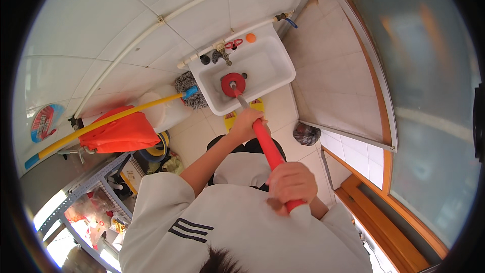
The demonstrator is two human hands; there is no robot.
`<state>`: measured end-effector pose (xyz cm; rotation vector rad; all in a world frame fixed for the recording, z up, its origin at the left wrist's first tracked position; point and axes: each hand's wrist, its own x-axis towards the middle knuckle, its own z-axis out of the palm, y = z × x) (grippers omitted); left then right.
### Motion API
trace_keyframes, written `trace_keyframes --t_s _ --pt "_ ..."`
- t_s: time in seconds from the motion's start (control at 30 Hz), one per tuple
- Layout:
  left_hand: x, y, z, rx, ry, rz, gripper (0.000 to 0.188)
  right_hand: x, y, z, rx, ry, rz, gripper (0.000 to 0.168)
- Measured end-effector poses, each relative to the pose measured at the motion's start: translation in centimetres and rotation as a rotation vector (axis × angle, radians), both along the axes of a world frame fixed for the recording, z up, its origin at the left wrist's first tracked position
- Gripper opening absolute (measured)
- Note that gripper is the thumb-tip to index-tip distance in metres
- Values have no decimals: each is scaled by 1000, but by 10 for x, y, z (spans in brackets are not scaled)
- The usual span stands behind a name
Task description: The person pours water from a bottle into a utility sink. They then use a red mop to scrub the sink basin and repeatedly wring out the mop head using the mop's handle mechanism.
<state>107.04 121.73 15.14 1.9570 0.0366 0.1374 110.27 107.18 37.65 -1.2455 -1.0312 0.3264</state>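
Note:
A long pole with a red grip [269,146] runs from near my chest down into a white sink [278,58]. A round red head [233,84] at its far end lies in the basin, beside a dark drain hole; whether it is a mop or another tool, I cannot tell. My left hand [247,124] wraps the pole above its metal shaft. Closer to my body, my right hand [292,183] grips the red part near its end, slightly blurred. A brass tap [223,55] stands at the sink's back, with red-handled scissors [233,43] and an orange round object [250,38] on the ledge.
Left of the sink, a grey string mop [189,91] stands by a yellow pole [125,113], which crosses a red cloth or bag [117,132]. A metal shelf rack [75,197] is at lower left. A black bag [306,134] lies near the panel at right. Yellow slippers [230,120] are below the sink.

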Motion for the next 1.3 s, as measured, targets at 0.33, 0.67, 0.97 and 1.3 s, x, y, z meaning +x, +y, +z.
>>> trace_keyframes --t_s 0.33,0.67,0.97,1.3 --pt "8 13 60 -34 -225 99 21 1 20 -18 34 -76 -77 23" --pt "-23 -10 88 -155 -169 -63 23 -6 36 -21 13 -163 -139 25" --pt "-15 -2 80 -150 -191 -76 16 -10 37 -37 83 -61 -221 19" --pt "43 -15 149 -99 -244 -193 26 29 18 11 104 26 -417 21"
